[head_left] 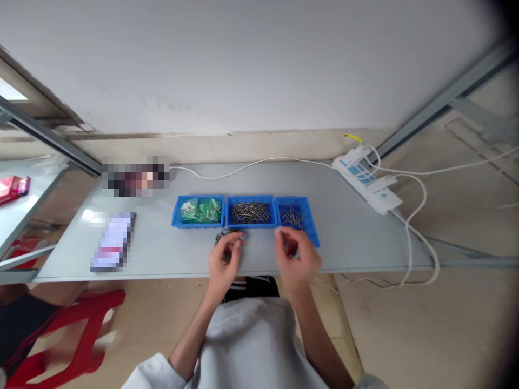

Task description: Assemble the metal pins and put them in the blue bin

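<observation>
Three blue bins stand in a row on the grey table (357,237). The left bin (198,210) holds green-white parts, the middle bin (250,212) dark pins with brass tips, and the right bin (298,219) grey metal pins. My left hand (224,262) is curled, fingers pinched on a small part next to a little pile of dark parts (227,234) in front of the bins. My right hand (295,256) hovers just below the right bin, fingers curled in a pinch; what they hold is too small to name.
A white power strip (367,181) with white cables lies at the back right of the table. A blurred flat item (113,240) lies at the left. A red stool (81,329) stands at lower left, beside another person's leg.
</observation>
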Demonstrator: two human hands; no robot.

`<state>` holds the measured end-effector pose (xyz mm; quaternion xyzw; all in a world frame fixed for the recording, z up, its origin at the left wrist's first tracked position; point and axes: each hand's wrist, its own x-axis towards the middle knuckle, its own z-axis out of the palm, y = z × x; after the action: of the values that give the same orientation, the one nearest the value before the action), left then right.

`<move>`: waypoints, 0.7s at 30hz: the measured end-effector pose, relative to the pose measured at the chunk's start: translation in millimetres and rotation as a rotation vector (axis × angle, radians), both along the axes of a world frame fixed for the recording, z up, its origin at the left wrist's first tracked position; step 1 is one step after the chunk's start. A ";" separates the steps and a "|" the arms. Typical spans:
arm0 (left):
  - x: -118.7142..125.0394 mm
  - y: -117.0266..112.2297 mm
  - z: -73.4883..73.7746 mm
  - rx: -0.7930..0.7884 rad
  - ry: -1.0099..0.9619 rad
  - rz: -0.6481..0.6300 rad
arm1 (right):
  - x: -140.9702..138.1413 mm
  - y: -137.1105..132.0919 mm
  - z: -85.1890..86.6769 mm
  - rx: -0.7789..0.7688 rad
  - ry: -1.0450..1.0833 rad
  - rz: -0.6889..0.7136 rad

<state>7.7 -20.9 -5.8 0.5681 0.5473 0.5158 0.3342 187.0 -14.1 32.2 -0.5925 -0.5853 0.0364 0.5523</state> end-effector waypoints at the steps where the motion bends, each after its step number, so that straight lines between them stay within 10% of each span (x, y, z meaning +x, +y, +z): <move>1: -0.4 -1.1 0.2 -0.007 -0.044 0.034 | 9.1 3.2 6.6 -0.021 -0.047 -0.058; 5: -2.3 -2.7 -1.3 -0.017 -0.256 0.151 | 22.7 3.4 19.1 -0.099 -0.140 -0.094; 11: -3.2 0.0 -2.1 -0.017 -0.337 0.187 | -23.6 -7.2 -10.1 -0.218 -0.271 0.368; 21: -3.3 1.0 -1.9 -0.048 -0.338 0.162 | -39.4 15.3 -41.4 -0.417 -0.371 0.417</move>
<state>4.4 -19.9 -7.6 0.4194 0.5393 0.6159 0.3923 147.7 1.2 -9.2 -0.5567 -0.7641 0.1589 0.2845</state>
